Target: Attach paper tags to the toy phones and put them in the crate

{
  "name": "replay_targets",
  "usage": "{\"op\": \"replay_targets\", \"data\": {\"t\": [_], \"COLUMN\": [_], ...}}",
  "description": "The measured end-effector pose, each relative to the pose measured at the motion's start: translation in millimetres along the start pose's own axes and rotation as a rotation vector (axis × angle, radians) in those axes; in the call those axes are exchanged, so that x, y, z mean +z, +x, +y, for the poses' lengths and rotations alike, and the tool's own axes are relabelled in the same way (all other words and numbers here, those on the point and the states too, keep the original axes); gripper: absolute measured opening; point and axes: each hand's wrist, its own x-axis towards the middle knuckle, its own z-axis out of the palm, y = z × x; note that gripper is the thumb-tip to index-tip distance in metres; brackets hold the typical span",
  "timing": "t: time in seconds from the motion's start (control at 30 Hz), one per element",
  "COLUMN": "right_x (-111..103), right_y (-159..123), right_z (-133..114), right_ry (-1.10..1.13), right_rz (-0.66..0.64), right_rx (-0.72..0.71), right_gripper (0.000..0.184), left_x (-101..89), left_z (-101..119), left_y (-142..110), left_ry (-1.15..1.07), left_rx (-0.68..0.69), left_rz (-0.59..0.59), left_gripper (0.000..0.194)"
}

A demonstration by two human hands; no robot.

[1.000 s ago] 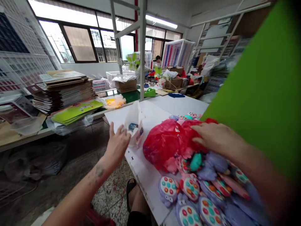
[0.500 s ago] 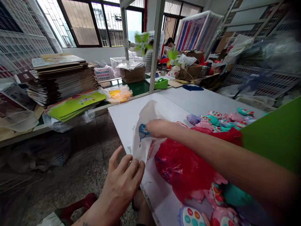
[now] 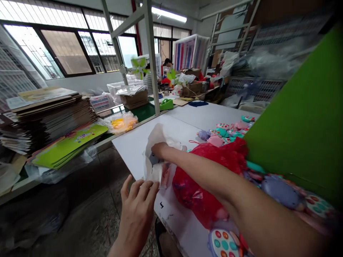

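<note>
A thin whitish plastic bag (image 3: 153,137) stands with its mouth spread at the left edge of the white table. My left hand (image 3: 140,200) is palm down at its near rim, fingertips pressed on the plastic; the thumb is hidden. My right hand (image 3: 160,150) reaches into the mouth with curled fingers, mostly out of sight. Below it a dark grey-blue item (image 3: 153,159) shows in the bag. Under my right forearm lies a red plastic bag (image 3: 193,192), with darker contents showing through.
Colourful animal-shaped toys with round buttons (image 3: 223,244) lie around the red bag. A green panel (image 3: 294,117) rises at right. Stacked cardboard (image 3: 57,110) and green printed sheets (image 3: 72,146) sit on the left bench. A metal post (image 3: 152,60) stands behind; people work farther back.
The view has turned right and tilted up. My right hand is deeper in the whitish bag, and the blue printed item at its fingers is now mostly hidden. My left hand stays at the rim.
</note>
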Motion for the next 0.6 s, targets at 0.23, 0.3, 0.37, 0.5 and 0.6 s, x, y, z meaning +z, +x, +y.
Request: {"op": "replay_targets", "data": {"t": [0.23, 0.3, 0.37, 0.5, 0.6], "right_x": [-113, -139, -153, -160, -164], "right_y": [-119, -192, -264, -379, -448], "right_z": [0, -12, -33, -73, -91], "right_ry": [0.431, 0.78, 0.972, 1.076, 0.957], "right_rz": [-0.014, 0.083, 0.225, 0.516, 0.601], "right_rx": [0.293, 0.435, 0.597, 0.834, 0.899], "right_gripper": [0.016, 0.022, 0.026, 0.025, 0.03], "left_x": [0.0, 6.2, 11.1, 8.3, -0.2], "left_z": [56, 99, 150, 246, 297], "left_y": [-6, -7, -9, -23, -38], "left_ry": [-0.551, -1.061, -1.465, -1.838, -1.951], "left_rx": [-0.113, -0.255, -0.375, -0.479, -0.488], "left_rz": [0.21, -0.052, -0.304, -0.563, -0.753], "left_gripper": [0.048, 0.051, 0.049, 0.03, 0.027]}}
